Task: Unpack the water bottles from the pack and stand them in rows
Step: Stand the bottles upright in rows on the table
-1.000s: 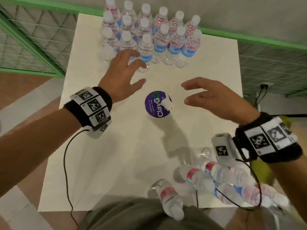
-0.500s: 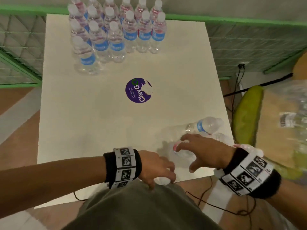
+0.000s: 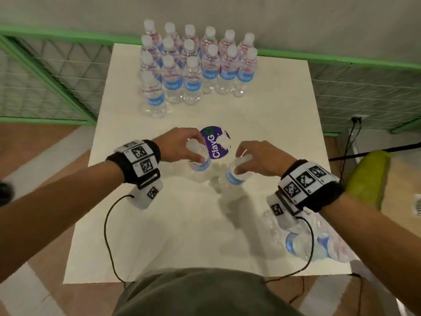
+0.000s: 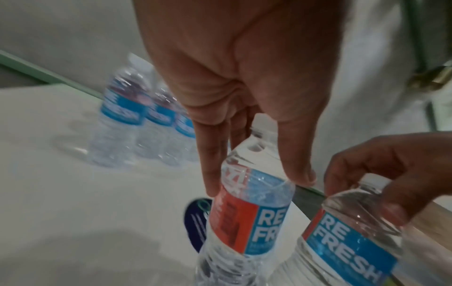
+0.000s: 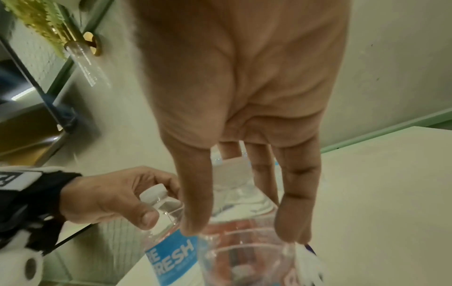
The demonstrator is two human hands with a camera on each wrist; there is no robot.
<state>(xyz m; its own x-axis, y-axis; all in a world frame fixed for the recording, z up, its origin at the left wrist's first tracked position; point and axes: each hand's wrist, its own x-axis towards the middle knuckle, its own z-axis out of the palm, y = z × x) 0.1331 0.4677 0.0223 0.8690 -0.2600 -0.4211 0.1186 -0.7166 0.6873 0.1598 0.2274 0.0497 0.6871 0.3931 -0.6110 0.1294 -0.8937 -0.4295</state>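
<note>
Each hand grips one clear water bottle with a blue label from above, by its shoulder, near the middle of the white table (image 3: 141, 224). My left hand (image 3: 196, 149) (image 4: 259, 183) holds the left bottle (image 3: 200, 164) (image 4: 252, 212). My right hand (image 3: 241, 160) (image 5: 242, 232) holds the right bottle (image 3: 234, 176) (image 5: 244, 251). Both bottles are upright, a little tilted and close together. Several bottles (image 3: 196, 71) (image 4: 137, 123) stand in rows at the table's far end. The torn plastic pack (image 3: 307, 238) with lying bottles sits at the near right corner.
A round purple sticker (image 3: 216, 144) lies on the table just beyond my hands. A green rail and mesh fence (image 3: 57, 71) run along the far and left sides. A yellow-green object (image 3: 369, 176) stands off the table's right edge. Wrist cables hang over the near edge.
Half a second ago both hands reached for lying bottles at the near edge. Now each hand holds a bottle upright, and both have moved forward to the middle of the table.
</note>
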